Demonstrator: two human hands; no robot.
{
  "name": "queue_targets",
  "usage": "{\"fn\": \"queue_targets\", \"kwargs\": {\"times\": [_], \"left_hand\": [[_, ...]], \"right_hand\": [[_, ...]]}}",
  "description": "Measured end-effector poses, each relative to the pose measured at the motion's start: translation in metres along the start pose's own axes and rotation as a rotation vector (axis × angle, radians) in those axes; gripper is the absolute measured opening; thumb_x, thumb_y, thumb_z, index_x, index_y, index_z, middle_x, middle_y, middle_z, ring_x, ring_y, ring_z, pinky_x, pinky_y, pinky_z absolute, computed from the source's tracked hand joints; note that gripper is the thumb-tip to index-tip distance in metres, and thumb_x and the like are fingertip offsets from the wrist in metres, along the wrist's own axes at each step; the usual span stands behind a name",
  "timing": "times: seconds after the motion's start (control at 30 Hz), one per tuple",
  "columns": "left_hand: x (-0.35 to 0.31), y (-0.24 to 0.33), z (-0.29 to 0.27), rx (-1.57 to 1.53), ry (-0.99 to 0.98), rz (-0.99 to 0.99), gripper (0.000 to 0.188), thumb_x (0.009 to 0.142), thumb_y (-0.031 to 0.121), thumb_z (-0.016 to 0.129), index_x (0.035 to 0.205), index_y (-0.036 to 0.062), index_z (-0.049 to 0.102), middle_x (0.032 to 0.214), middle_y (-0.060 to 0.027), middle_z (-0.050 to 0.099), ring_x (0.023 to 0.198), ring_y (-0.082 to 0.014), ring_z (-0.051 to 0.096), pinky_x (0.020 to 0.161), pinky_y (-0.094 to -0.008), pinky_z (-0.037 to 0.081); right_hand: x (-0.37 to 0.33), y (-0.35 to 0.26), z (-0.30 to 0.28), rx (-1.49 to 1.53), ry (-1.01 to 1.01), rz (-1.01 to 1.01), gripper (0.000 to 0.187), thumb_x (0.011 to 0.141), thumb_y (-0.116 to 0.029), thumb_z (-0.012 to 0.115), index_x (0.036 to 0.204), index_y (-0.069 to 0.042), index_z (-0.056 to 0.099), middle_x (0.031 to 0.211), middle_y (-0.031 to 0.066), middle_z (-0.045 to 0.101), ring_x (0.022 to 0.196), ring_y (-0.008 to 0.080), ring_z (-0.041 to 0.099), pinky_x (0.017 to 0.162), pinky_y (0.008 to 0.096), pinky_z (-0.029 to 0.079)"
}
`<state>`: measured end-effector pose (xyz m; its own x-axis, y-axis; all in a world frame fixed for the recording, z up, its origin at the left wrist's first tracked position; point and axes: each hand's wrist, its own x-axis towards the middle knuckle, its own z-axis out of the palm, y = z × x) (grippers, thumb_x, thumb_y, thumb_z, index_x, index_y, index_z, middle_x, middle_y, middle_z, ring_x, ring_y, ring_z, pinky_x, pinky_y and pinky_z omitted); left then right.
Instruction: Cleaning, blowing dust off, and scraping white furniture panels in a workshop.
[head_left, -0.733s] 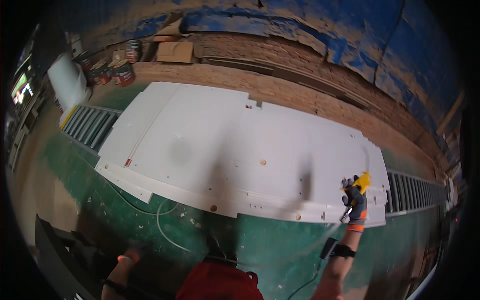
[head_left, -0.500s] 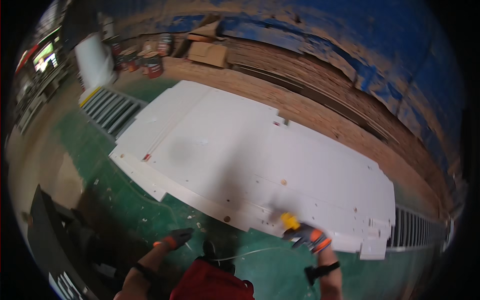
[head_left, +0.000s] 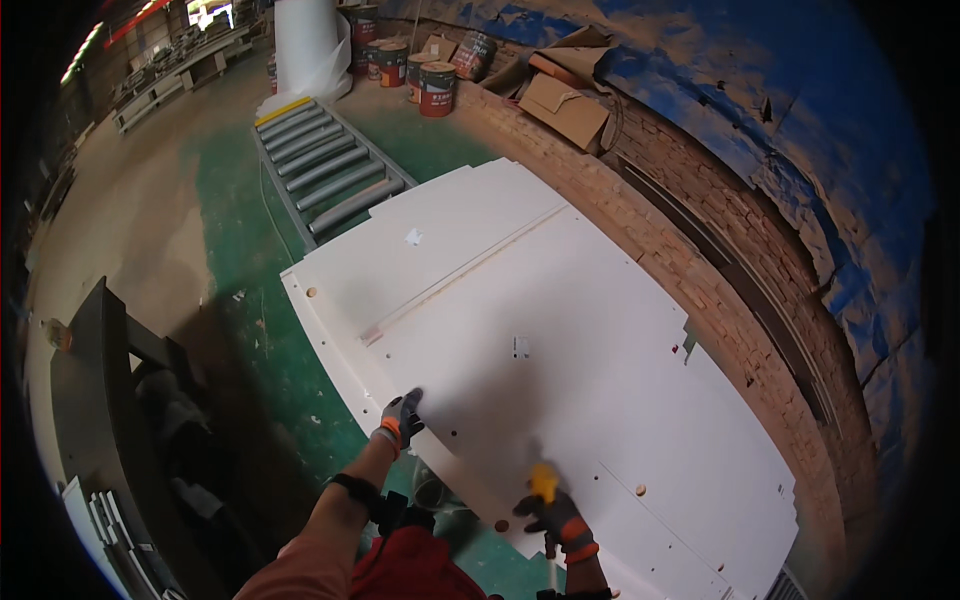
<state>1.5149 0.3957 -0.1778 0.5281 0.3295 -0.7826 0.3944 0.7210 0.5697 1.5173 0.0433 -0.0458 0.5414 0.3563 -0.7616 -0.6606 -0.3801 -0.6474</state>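
Observation:
Large white panels (head_left: 455, 300) with drilled holes and a long groove lie before me on a roller conveyor. My left hand (head_left: 403, 417), in a grey glove with an orange cuff, rests on the near edge with its fingers stretched out and nothing in them. Over the panels near my body, my right hand (head_left: 558, 522) in a similar glove is closed around a yellow hand tool (head_left: 543, 482). Its dark front end is blurred, so I cannot tell its exact kind. A pale hose (head_left: 552, 572) hangs below that hand.
Steel conveyor rollers (head_left: 330, 170) extend beyond the far left end. Paint cans (head_left: 437, 90), a white wrapped roll (head_left: 308, 50) and a cardboard box (head_left: 563, 108) stand behind. Stacked boards under blue sheeting (head_left: 720, 80) line the right. A dark bench (head_left: 95, 390) is at left.
My view has turned left. My left hand has come up from beside my body onto the panel edge. My right hand, still holding the yellow tool, has moved left along the panels.

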Motion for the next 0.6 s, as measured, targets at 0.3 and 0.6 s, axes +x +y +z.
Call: {"fn": "queue_targets", "kwargs": {"times": [0.3,0.6], "left_hand": [[0.011,-0.069,-0.062,1.378,-0.145,1.142,0.043,0.096,0.036,0.053,0.127,0.0062,0.053,0.118,-0.0136,0.062,0.111,-0.0312,0.059,0.097,-0.039,0.047],[-0.047,-0.102,-0.179,0.702,0.432,0.292,0.028,0.095,0.038,0.054,0.1,0.0133,0.068,0.075,-0.0046,0.061,0.07,-0.0158,0.057,0.064,-0.0404,0.045]], "right_hand": [[0.091,0.061,-0.054,0.572,-0.076,-0.202,0.055,0.089,-0.006,0.061,0.139,-0.001,0.038,0.113,0.023,0.061,0.098,0.0411,0.065,0.085,0.0545,0.056],[-0.007,0.126,-0.042,0.737,0.216,-0.166,0.047,0.096,-0.029,0.056,0.132,0.001,0.051,0.093,0.0104,0.068,0.078,0.0245,0.067,0.072,0.0364,0.056]]}}
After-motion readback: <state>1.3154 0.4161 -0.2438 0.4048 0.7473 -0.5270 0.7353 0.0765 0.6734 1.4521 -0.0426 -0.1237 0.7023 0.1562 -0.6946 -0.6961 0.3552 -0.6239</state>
